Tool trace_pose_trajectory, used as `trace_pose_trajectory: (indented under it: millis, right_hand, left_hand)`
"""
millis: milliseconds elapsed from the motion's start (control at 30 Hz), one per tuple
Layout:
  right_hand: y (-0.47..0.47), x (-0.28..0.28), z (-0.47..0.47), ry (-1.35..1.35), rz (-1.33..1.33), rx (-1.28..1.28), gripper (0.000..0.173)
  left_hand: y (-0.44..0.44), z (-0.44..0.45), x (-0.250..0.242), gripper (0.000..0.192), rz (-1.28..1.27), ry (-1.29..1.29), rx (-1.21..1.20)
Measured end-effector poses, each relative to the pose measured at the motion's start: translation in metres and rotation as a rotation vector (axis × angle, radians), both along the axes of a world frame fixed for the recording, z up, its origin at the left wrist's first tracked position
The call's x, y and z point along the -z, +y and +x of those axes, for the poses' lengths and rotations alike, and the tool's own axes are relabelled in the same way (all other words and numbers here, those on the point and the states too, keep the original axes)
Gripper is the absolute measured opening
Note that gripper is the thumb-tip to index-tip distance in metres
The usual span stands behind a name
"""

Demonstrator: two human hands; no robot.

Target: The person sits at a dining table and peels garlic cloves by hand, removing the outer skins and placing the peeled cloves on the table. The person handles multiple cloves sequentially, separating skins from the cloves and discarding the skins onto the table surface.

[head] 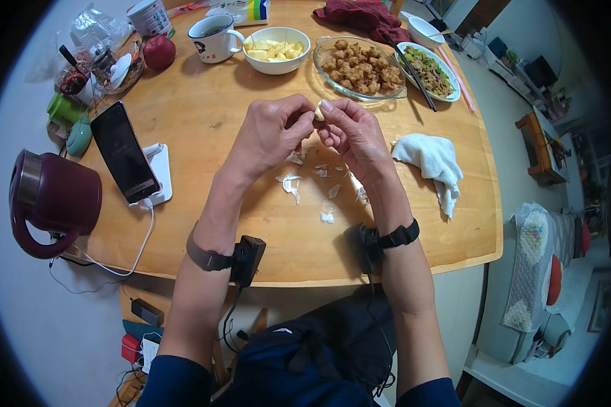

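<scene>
Between the fingertips of both hands is a small pale garlic clove [318,112], held above the wooden table [193,127]. My left hand [275,129] pinches it from the left with thumb and forefinger. Thumb and fingers of my right hand [354,129] grip its other side, the thumb lying on top. Several white papery garlic skins [290,185] are scattered on the wood below, some partly hidden by the right wrist. A folded white cloth [430,160] lies to the right of that hand.
Beyond my hands stand a mug [214,43], a bowl of cut fruit [276,53], a glass dish of fried pieces [359,71] and an oval plate [427,74] with chopsticks. A phone [126,152] on a white stand and a maroon kettle [63,196] are at left.
</scene>
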State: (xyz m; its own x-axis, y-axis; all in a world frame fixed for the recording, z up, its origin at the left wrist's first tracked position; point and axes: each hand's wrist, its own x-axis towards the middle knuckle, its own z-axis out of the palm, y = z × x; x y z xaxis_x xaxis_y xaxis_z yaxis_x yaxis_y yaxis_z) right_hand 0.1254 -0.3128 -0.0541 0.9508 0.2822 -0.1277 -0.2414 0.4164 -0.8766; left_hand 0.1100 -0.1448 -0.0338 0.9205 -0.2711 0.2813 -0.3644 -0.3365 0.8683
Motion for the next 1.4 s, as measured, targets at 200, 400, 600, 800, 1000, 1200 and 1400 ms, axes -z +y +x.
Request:
trace_pose_trajectory:
  millis: [200, 400, 600, 800, 1000, 1200, 1400]
  right_hand:
    - [0.001, 0.001, -0.001, 0.015, 0.053, -0.018, 0.013]
    - [0.004, -0.001, -0.003, 0.064, 0.136, -0.089, 0.018]
    - [0.002, -0.006, -0.005, 0.035, 0.139, -0.103, 0.023]
    - [0.002, -0.008, -0.006, 0.063, 0.164, -0.077, 0.026]
    - [-0.002, -0.007, -0.005, 0.032, 0.187, -0.087, 0.025]
    - [-0.002, -0.006, -0.004, 0.011, 0.165, -0.154, 0.026]
    - [0.0, -0.005, -0.005, -0.106, 0.089, -0.103, 0.028]
  left_hand:
    - [-0.004, 0.002, 0.005, 0.01, 0.014, -0.161, -0.065]
    - [-0.007, 0.002, 0.008, 0.009, -0.103, -0.107, -0.119]
    - [-0.006, 0.003, 0.004, 0.011, -0.284, 0.074, -0.107]
    - [-0.005, 0.004, 0.003, 0.013, -0.28, 0.122, -0.1]
    - [-0.009, 0.002, 0.0, 0.018, -0.285, 0.134, -0.091]
    - [-0.009, 0.002, -0.001, 0.021, -0.373, 0.184, -0.058]
    - [-0.008, 0.002, -0.002, 0.018, -0.371, 0.15, -0.098]
